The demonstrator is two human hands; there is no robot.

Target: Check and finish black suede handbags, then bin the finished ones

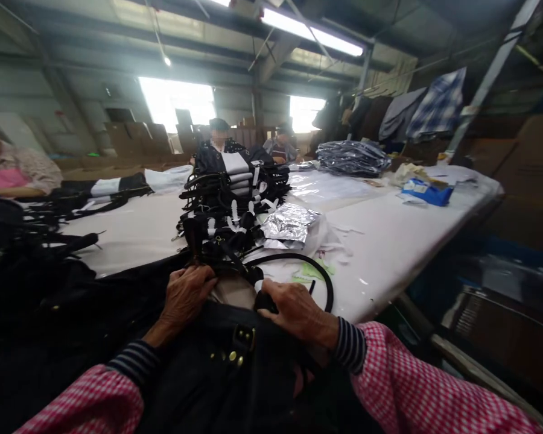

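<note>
A black bag (235, 374) with brass studs lies in front of me at the near edge of the white table (389, 241). My left hand (185, 298) is closed on the bag's top edge, fingers curled over it. My right hand (294, 310) is closed around the base of the bag's black strap (317, 271), which loops out over the table. Just beyond my hands stands a pile of black straps with white tags (230, 211).
A crumpled silver foil bag (289, 223) lies by the pile. More black bags (36, 289) are heaped at the left. A stack of plastic-wrapped goods (350, 157) and a blue packet (428, 191) sit far right. Three people sit at the table's far and left sides.
</note>
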